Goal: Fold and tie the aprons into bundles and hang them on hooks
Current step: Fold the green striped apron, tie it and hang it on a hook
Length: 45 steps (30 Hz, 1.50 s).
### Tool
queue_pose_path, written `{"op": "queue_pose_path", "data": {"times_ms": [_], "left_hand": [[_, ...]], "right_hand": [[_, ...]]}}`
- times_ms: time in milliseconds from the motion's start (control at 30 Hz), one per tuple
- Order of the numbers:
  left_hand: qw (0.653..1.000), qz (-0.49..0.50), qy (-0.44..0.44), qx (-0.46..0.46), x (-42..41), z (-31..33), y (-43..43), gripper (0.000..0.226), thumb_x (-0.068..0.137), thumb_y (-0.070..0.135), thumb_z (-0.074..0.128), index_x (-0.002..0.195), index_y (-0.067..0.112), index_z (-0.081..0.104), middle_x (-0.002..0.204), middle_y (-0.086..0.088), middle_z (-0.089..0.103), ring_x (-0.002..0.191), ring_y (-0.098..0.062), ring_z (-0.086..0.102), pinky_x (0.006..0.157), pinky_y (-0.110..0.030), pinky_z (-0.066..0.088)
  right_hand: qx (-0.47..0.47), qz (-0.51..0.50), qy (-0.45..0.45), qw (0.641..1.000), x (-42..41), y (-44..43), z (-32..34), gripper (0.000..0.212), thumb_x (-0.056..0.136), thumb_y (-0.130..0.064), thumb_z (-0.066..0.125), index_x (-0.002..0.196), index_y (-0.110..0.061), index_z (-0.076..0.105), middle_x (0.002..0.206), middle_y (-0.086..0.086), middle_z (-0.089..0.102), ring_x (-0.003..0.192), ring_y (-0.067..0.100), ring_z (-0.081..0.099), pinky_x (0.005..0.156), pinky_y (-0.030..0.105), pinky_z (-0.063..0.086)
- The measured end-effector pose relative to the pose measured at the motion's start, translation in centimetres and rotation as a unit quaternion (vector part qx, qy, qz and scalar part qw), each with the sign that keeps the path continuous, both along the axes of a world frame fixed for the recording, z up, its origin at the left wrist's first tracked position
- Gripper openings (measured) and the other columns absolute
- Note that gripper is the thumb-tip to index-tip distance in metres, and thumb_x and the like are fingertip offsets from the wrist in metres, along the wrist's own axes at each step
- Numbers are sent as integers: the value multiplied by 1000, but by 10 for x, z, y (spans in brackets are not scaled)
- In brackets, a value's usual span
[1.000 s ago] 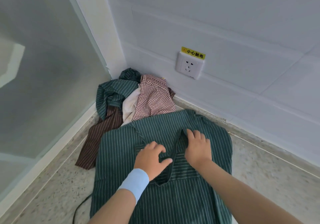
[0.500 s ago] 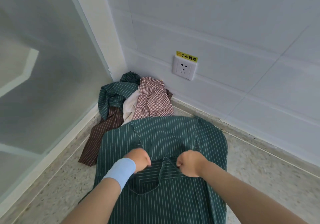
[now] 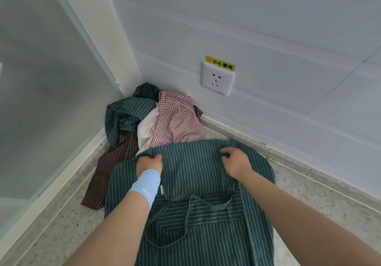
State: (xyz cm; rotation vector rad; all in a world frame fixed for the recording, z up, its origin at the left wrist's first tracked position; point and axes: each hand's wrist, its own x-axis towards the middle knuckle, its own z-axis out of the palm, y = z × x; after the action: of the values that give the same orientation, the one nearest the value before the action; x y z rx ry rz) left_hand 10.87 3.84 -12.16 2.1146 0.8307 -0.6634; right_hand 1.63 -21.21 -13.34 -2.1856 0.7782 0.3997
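A dark green apron with thin white stripes (image 3: 193,162) lies spread on the speckled floor in front of me. Its neck loop (image 3: 208,201) lies slack over the pocket area. My left hand (image 3: 148,162), with a light blue wristband, grips the apron's far edge on the left. My right hand (image 3: 237,162) grips the same far edge on the right. The fingertips of both hands curl into the cloth.
More aprons are heaped in the corner: a red-checked one (image 3: 178,119), a green striped one (image 3: 123,115), a brown striped one (image 3: 111,162) and a white cloth (image 3: 146,129). A wall socket (image 3: 217,79) sits low on the tiled wall. A frosted glass panel (image 3: 45,92) stands on the left.
Both hands moved from the middle of the apron, by the neck loop, out to its far edge and took hold of the cloth there. The neck loop now lies free.
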Motion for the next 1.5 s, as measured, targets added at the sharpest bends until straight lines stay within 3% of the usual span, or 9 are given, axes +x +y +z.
{"op": "queue_pose_path", "data": {"times_ms": [200, 300, 433, 567, 700, 867, 1100, 1333, 1500], "left_hand": [[973, 103, -182, -98, 12, 11, 15, 22, 101, 21, 49, 123, 18, 50, 88, 1, 71, 62, -21, 70, 51, -31, 51], [966, 67, -231, -91, -6, 16, 15, 34, 98, 15, 53, 128, 21, 39, 98, 0, 66, 70, -22, 70, 62, -40, 60], [919, -300, -242, 78, -58, 0, 26, 19, 99, 26, 49, 117, 29, 53, 126, 7, 53, 99, -13, 59, 76, -33, 52], [833, -523, -78, 161, -87, -23, 50, 62, 101, 40, 45, 155, 32, 16, 165, 5, 2, 151, -22, 6, 121, -43, 18], [907, -394, -132, 66, -113, -11, 74, 57, 102, 30, 46, 154, 30, 23, 162, 7, 16, 147, -19, 20, 118, -41, 28], [888, -396, -162, 171, -188, -10, 110, 25, 96, 24, 50, 121, 27, 53, 127, 6, 45, 120, -16, 46, 95, -29, 42], [922, -371, -96, 61, -253, -26, 147, 78, 99, 24, 52, 157, 27, 1, 164, 3, 5, 151, -19, 5, 122, -39, 20], [946, -240, -29, 215, -274, -16, 188, 72, 97, 30, 53, 154, 16, 11, 159, -8, 16, 145, -28, 21, 112, -42, 36], [986, -112, -1, 125, -284, -21, 203, 70, 91, 21, 63, 149, 8, 26, 144, -15, 42, 128, -32, 47, 103, -43, 46]], "right_hand": [[30, -40, -72, 996, 22, 0, 6, 51, 98, -5, 50, 146, -23, 48, 123, 16, 64, 54, 11, 55, 39, 16, 41], [46, 38, -43, 997, 19, 17, 8, 77, 94, -5, 59, 157, -27, 22, 162, 13, 13, 101, 20, 61, 53, 12, 49], [-134, 103, -101, 980, -22, 59, 4, 66, 92, -5, 57, 151, -26, 34, 164, 8, 7, 146, 29, 30, 112, 37, 42], [-172, 338, 12, 925, -63, 88, -8, 66, 101, -28, 48, 158, -22, 16, 166, 10, 0, 153, 29, 2, 125, 45, 13], [-179, 314, 2, 933, -80, 102, 4, 59, 106, -31, 34, 159, -19, 11, 167, 9, 2, 154, 26, 1, 125, 43, 10], [-254, 353, -82, 897, -148, 143, 20, 44, 100, -27, 39, 144, -22, 42, 137, 5, 43, 126, 27, 43, 107, 40, 39], [-222, 456, 128, 853, -200, 195, 1, 71, 103, -49, 32, 155, -38, -15, 159, 7, -32, 150, 32, -20, 120, 60, 8], [-252, 434, 54, 863, -195, 213, 24, 57, 98, -27, 42, 153, -22, 29, 157, 14, 28, 143, 35, 26, 117, 50, 26], [-176, 520, 83, 831, -236, 238, 20, 70, 95, -20, 50, 156, -32, 20, 166, 8, -1, 153, 31, 0, 122, 54, 11]]}}
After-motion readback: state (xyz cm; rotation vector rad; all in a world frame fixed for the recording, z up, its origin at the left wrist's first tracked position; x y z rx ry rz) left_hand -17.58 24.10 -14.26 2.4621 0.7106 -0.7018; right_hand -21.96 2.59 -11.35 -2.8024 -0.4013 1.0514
